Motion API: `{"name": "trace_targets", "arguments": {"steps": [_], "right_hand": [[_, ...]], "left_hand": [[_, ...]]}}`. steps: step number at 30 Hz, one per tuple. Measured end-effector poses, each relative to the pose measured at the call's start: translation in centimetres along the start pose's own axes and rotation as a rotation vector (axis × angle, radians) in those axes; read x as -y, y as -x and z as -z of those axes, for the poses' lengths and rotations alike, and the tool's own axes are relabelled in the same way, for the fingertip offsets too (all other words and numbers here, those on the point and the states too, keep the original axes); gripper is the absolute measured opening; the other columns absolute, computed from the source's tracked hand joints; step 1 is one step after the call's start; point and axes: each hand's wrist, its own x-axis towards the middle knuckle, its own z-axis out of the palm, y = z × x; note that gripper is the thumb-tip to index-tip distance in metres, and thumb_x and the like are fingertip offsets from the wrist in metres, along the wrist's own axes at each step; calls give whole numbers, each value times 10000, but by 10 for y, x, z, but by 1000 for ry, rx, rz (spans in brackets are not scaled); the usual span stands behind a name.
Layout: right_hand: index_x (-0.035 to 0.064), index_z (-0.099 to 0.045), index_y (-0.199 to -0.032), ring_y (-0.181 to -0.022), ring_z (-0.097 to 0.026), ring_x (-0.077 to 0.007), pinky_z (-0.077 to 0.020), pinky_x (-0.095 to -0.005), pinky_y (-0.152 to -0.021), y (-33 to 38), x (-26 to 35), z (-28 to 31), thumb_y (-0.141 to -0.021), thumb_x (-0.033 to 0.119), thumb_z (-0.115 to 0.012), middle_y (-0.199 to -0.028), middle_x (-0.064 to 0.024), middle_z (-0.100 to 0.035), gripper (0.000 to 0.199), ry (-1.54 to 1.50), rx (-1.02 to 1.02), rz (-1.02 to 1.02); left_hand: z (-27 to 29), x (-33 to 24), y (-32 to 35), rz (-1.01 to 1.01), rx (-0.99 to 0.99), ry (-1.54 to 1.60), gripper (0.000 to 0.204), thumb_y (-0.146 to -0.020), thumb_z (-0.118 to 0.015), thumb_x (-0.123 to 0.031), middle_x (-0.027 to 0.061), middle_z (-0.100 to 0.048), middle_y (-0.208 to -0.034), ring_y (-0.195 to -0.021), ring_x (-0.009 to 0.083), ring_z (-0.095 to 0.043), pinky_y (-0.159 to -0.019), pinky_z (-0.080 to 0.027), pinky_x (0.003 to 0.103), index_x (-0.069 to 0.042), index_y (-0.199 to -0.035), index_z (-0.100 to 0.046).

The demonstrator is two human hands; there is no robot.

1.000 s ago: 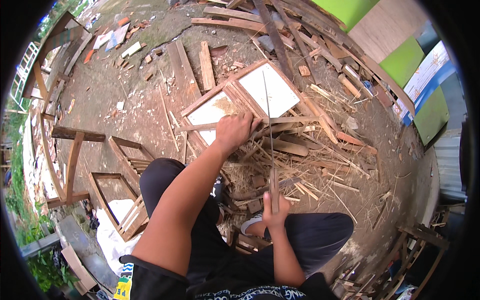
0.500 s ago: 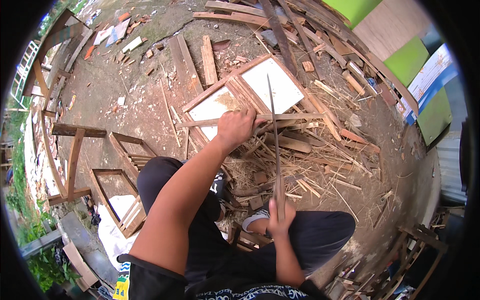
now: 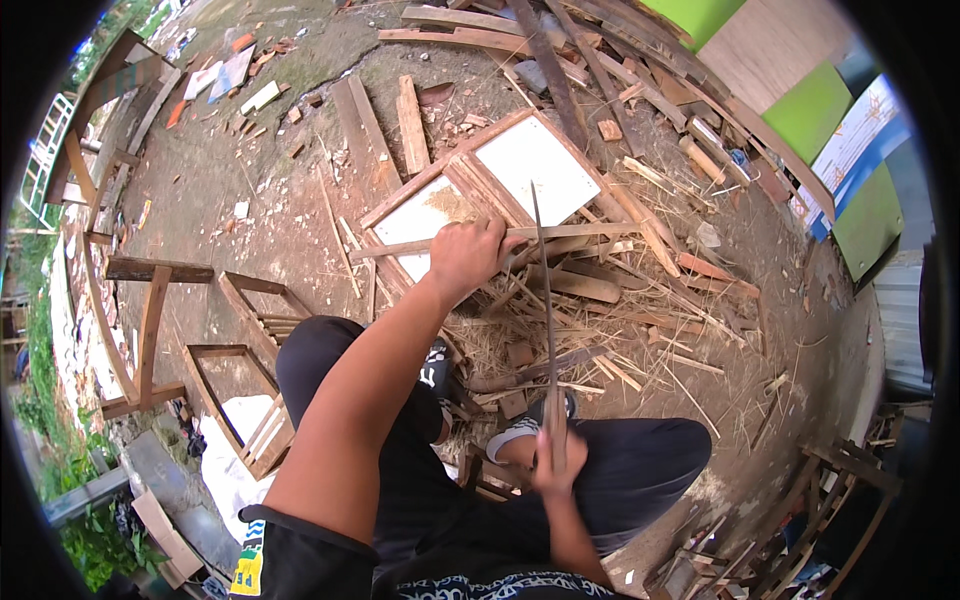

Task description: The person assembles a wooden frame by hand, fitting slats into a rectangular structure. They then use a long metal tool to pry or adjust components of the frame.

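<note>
My left hand (image 3: 468, 256) is closed around a thin wooden strip (image 3: 590, 231), pressing it down over a wooden frame (image 3: 392, 204) with white panels. My right hand (image 3: 560, 462) grips the wooden handle of a long, narrow hand saw (image 3: 549, 330). Its blade points away from me and crosses the strip just right of my left hand. How deep the teeth sit in the strip, I cannot tell. The strip reaches out on both sides of my left hand, its right end beyond the blade.
Split wood and straw-like shavings (image 3: 620, 320) litter the ground past my feet. Small wooden frames (image 3: 215, 400) lie by my left knee, near a wooden stand (image 3: 150, 330). Long planks (image 3: 470, 38) are piled at the far side, beside green and white panels (image 3: 815, 120).
The saw has slid back toward me along with my right hand, its tip now nearer the strip. My left hand keeps its hold on the strip.
</note>
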Motion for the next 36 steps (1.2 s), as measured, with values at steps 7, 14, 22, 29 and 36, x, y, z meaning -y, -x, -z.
{"name": "trace_targets", "arguments": {"steps": [7,14,22,29,36], "right_hand": [[23,-616,-742,-531,-583,-341,-404,-429,-507,-62,4,-17,-952,143,-663,-635,-155,-575,246,11,25,50],[-6,-631,-807,-514,-541,-266,-394,-378,-519,-4,-3,-12,-956,181,-648,-610,-103,-523,240,-16,-33,57],[26,-578,-732,-483,-548,-306,-395,-398,-490,-62,3,-22,-959,132,-658,-583,-123,-515,263,-86,-2,-53],[3,-612,-774,-500,-559,-307,-403,-403,-509,33,8,2,-952,199,-672,-613,-134,-550,272,25,-46,86],[42,-559,-710,-496,-537,-337,-388,-429,-494,-75,16,-31,-984,188,-665,-598,-144,-540,327,-59,-3,-116]], "left_hand": [[-6,0,-3,-28,1,-21,462,-1050,-519,-513,135,-697,-721,-646,355,-721,-600,-579,469,-82,-919,-622],[-3,6,1,-57,18,-17,479,-1045,-522,-521,113,-717,-776,-666,345,-735,-584,-578,468,-85,-881,-634],[-7,-4,2,-11,26,-38,484,-1031,-549,-526,120,-709,-743,-639,342,-727,-560,-572,448,-78,-867,-636],[-3,3,2,-3,8,-40,489,-1040,-529,-540,148,-709,-726,-634,343,-724,-561,-569,456,-91,-881,-640],[-5,-2,2,4,61,-17,483,-1047,-518,-540,148,-717,-752,-676,337,-736,-604,-579,454,-98,-903,-648]]}}
